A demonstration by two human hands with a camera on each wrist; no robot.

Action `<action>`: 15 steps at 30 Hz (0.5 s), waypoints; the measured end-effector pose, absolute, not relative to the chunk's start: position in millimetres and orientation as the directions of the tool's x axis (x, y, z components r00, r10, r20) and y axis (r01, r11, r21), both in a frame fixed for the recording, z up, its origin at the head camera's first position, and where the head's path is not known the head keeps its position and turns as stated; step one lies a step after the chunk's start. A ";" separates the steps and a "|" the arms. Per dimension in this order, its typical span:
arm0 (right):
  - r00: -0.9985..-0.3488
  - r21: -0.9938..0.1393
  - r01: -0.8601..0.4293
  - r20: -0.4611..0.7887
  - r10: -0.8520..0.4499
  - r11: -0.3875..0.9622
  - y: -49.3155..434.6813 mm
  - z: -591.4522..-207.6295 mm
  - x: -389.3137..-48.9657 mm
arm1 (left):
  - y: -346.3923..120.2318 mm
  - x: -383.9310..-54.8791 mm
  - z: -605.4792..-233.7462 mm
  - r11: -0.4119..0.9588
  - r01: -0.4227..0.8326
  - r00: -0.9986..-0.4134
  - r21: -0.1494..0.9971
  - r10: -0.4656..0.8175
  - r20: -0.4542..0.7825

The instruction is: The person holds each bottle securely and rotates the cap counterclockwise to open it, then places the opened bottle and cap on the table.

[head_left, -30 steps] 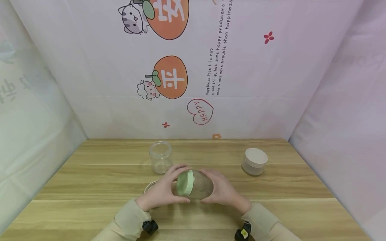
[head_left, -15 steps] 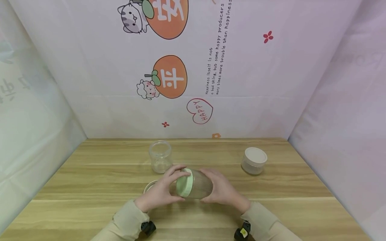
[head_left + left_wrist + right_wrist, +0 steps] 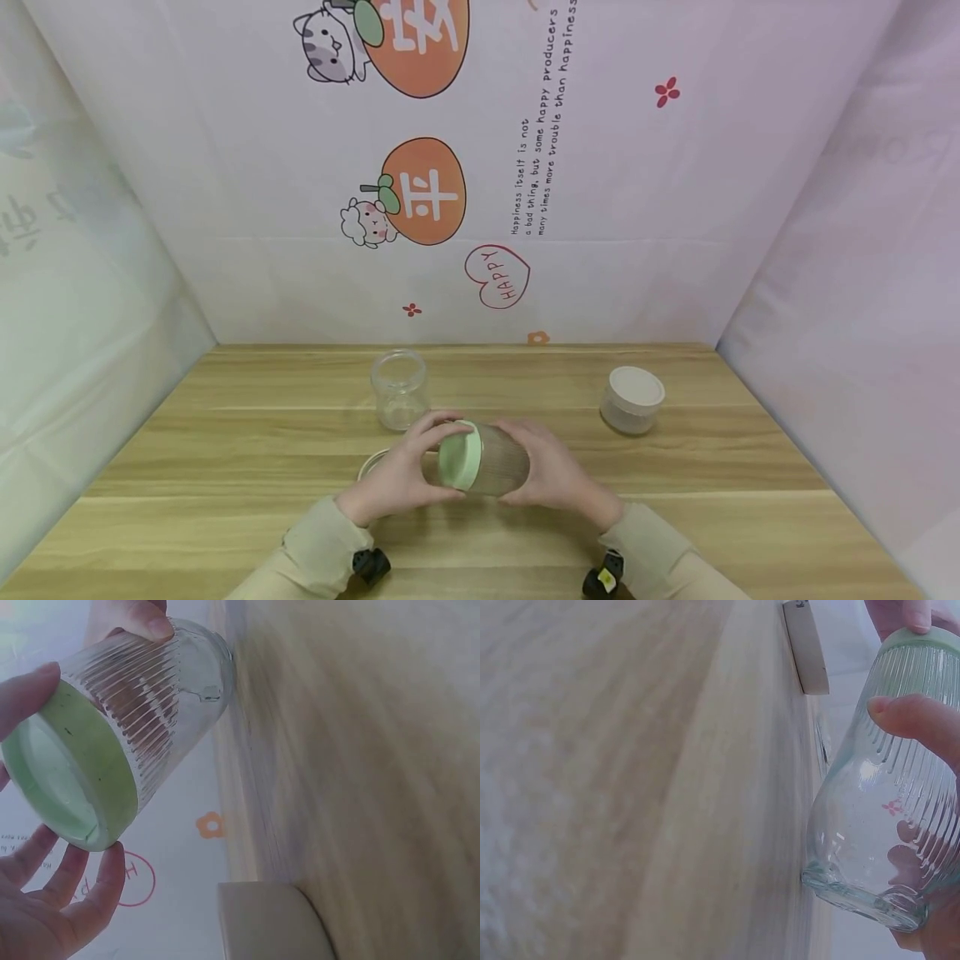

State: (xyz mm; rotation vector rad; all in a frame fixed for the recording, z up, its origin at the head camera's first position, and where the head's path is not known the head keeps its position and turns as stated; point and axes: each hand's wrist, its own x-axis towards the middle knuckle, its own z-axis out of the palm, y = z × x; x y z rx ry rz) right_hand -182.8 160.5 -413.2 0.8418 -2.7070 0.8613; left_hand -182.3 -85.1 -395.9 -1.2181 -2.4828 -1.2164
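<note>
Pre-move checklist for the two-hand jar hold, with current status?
1. Left hand holding the green lid: ok, fingertips on its rim.
2. Right hand steadying the ribbed glass jar: ok, gripping its body.
3. Jar upright: not ok, tipped over with the lid toward the left hand.
4. Lid threads fully tight or loose: cannot tell.
5. Jar base off the table: cannot tell.
6. White-topped jar apart from both hands: ok.
</note>
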 end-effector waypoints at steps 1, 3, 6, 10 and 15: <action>-0.822 -0.472 -0.570 0.329 -0.465 0.673 160.5 -413.3 -182.8 | -85.2 -182.6 -396.3 0.346 0.700 -0.674 0.624 0.610 0.417; -0.817 -0.463 -0.576 0.333 -0.470 0.674 160.4 -413.3 -182.8 | -85.5 -182.8 -396.7 0.339 0.684 -0.684 0.647 0.605 0.406; -0.813 -0.454 -0.583 0.339 -0.474 0.674 160.5 -412.9 -182.6 | -85.2 -183.0 -397.4 0.338 0.662 -0.700 0.668 0.597 0.392; -0.812 -0.452 -0.584 0.345 -0.472 0.675 161.4 -414.2 -182.7 | -83.7 -182.2 -396.7 0.352 0.627 -0.731 0.695 0.574 0.368; -0.811 -0.457 -0.585 0.356 -0.464 0.670 161.9 -417.0 -183.9 | -81.6 -182.5 -395.4 0.347 0.553 -0.776 0.758 0.545 0.317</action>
